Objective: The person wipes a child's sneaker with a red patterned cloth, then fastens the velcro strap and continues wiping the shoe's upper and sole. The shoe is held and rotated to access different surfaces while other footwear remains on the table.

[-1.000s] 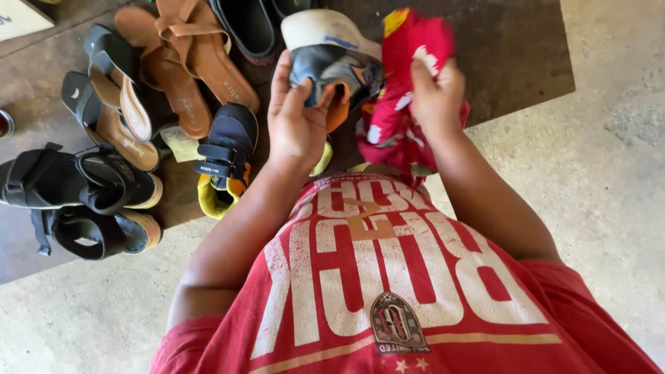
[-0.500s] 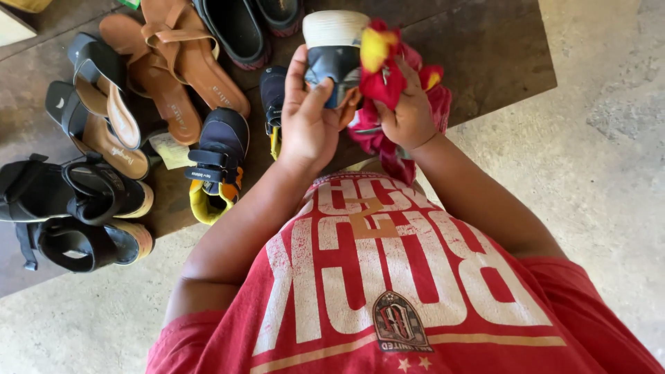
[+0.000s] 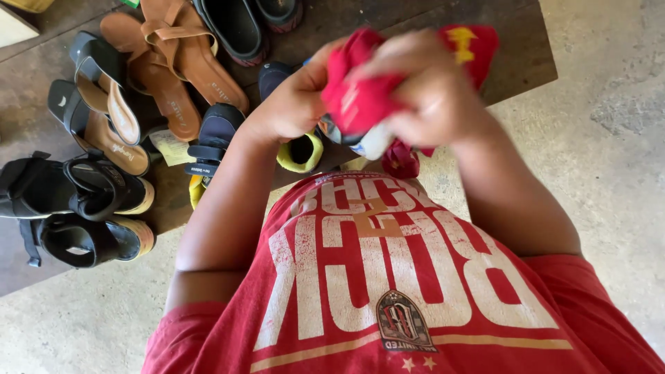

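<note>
My left hand (image 3: 287,104) and my right hand (image 3: 433,93) are raised close together over a dark mat (image 3: 516,48), both blurred. The right hand bunches a red cloth (image 3: 357,97) with yellow marks against a small shoe (image 3: 370,142). The left hand grips that shoe from the left. Only a dark and white sliver of the shoe shows beneath the cloth. A tail of the cloth hangs below my hands, near my red shirt.
On the mat below my hands lie two small navy and yellow child's shoes (image 3: 215,138) (image 3: 299,149). Brown sandals (image 3: 173,69), black and tan sandals (image 3: 104,104), black strap sandals (image 3: 76,187) and black shoes (image 3: 239,24) lie left and behind. Concrete floor (image 3: 609,138) surrounds the mat.
Both hands came up toward the camera. The red cloth now covers most of the held shoe, which was plainly visible before. The shoes on the mat have not moved.
</note>
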